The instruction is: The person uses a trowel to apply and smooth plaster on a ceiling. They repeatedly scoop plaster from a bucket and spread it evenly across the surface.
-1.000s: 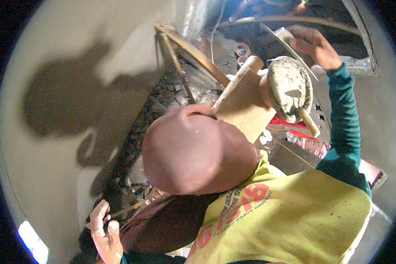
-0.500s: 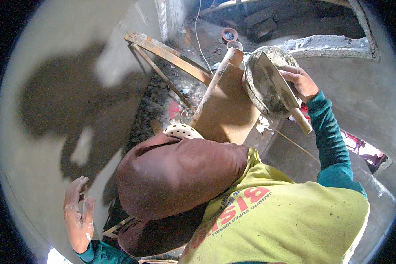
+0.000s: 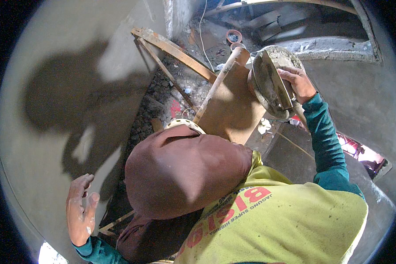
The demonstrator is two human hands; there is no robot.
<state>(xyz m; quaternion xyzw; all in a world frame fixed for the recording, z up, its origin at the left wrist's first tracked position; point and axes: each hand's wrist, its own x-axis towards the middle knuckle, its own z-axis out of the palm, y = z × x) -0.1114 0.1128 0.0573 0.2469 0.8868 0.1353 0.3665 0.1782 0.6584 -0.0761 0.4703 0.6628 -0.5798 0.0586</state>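
1. Trowel (image 3: 276,79): dull grey-brown.
2. Round container (image 3: 260,97): mottled grey.
3. Board (image 3: 233,105): plain tan.
4. Shirt (image 3: 286,211): yellow-green, printed with red and dark lettering.
5. Sleeves (image 3: 328,136): plain teal.
6. Trousers (image 3: 176,171): maroon-brown.
7. Shoe (image 3: 185,122): cream, dotted with dark holes.
8. Wall (image 3: 31,176): grey, with a darker shadow (image 3: 61,97).

yellow shirt (image 3: 295,211) (dark-specked, red lettering (image 3: 256,192)) | teal sleeves (image 3: 326,136) | maroon trousers (image 3: 180,171) | pale perforated shoe (image 3: 187,122)

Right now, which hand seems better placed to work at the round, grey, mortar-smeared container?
Probably the right hand: it grips a flat, grey metal trowel at that container. The left hand is empty, farther off, near the grey wall.
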